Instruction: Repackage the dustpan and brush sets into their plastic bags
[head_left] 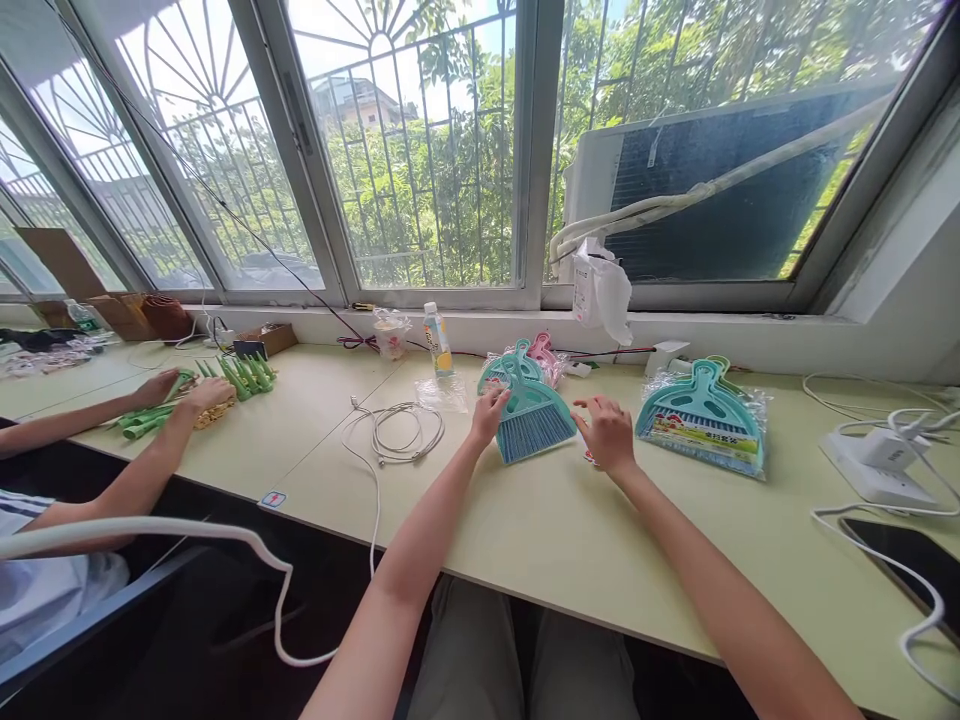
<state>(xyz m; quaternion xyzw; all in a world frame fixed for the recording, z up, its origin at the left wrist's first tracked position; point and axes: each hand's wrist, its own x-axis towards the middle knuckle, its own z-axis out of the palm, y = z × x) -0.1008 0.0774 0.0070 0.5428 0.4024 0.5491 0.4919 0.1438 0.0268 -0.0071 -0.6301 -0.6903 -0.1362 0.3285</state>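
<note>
A teal hand brush (536, 432) with dark blue bristles is tilted over the table in front of me. My left hand (489, 416) grips its left edge, thumb on top. My right hand (606, 436) is beside the brush's right corner, fingers bent and apart, with nothing visible in them. A small red and white piece (590, 457) lies partly hidden beneath that hand. Just behind the brush lies another teal brush-and-dustpan set (517, 362) with a pink one (544, 352) in clear wrap. To the right rests a bagged teal dustpan set (703, 420) with a printed label.
On the table (300, 430) are a coiled white cable (405, 432), a drink bottle (437, 342) and a plastic cup (391, 335). A power strip (877, 470) and a dark phone (900, 560) are at the right. Another person's hands (206, 393) handle green stalks at left.
</note>
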